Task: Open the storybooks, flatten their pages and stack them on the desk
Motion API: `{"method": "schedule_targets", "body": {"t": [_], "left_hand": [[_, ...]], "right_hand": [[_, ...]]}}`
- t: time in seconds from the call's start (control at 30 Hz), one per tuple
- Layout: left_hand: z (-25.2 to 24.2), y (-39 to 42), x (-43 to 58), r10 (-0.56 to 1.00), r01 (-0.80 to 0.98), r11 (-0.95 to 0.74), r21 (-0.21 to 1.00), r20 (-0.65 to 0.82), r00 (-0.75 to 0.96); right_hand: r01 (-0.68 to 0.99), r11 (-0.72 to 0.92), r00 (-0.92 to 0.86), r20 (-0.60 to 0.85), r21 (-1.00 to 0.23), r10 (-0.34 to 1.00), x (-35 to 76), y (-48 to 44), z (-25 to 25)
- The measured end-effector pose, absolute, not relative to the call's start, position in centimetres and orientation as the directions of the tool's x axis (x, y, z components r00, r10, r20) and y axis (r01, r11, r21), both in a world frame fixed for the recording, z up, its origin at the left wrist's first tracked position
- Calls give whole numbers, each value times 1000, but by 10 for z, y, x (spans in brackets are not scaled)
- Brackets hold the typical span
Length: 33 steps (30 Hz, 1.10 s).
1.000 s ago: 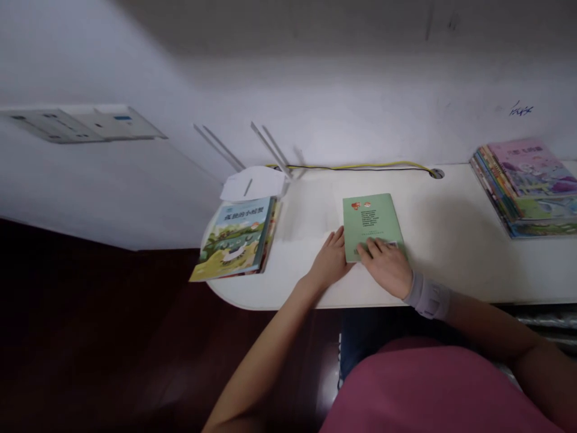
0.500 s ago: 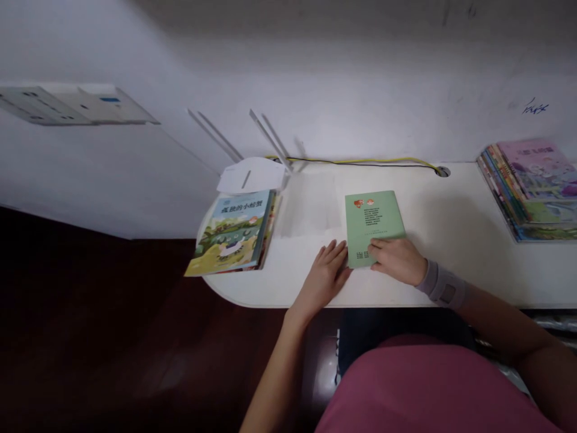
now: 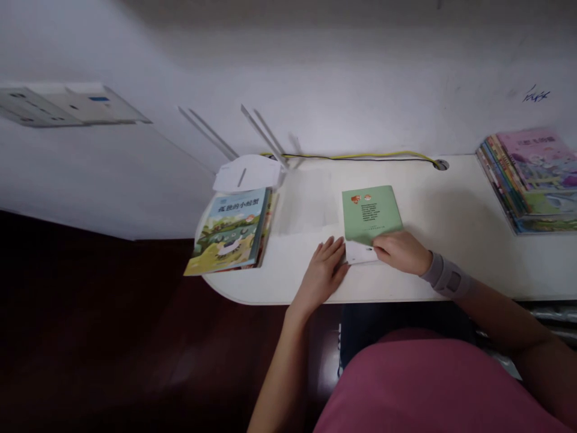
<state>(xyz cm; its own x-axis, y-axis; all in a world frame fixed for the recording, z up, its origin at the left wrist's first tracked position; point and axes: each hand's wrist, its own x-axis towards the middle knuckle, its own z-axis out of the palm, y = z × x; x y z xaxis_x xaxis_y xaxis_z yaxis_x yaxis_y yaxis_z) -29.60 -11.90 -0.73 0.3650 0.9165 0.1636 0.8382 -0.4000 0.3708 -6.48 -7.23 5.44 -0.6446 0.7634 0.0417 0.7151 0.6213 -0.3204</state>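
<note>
A thin green booklet (image 3: 370, 209) lies on the white desk (image 3: 451, 252) in front of me. My right hand (image 3: 399, 251) pinches its near edge and lifts the cover, so a white inner page (image 3: 359, 252) shows beneath. My left hand (image 3: 322, 273) rests flat on the desk with fingers stretched out, its fingertips touching the booklet's near left corner. A grey brace wraps my right wrist (image 3: 444, 275).
A stack of picture books (image 3: 232, 231) sits at the desk's left end, with a white router (image 3: 247, 171) and its antennas behind it. Another stack of books (image 3: 532, 177) lies at the far right. A yellow cable (image 3: 369, 156) runs along the wall.
My right hand slid back to the booklet's near edge and raised the cover, exposing a white page. My left hand drew slightly towards me.
</note>
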Motion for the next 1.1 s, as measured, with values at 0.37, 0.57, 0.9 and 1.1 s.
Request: {"method": "schedule_targets", "body": {"t": [0.37,0.57,0.9,1.1], "left_hand": [[1,-117,-300,907,837,-419,351,201,369],[57,-103,-217,782,730,-613,303,364,506],[28,-57,-124,486,480,-874,80,108,867],[10,-66,-130,515,514,-855,67,215,830]], "right_hand": [[-59,-41,145,-49,-997,988,-18,-108,26],[-185,-116,135,-142,-976,981,4,-110,23],[882,414,-388,149,-226,909,99,-106,15],[879,467,-458,106,-96,883,109,-107,2]]}}
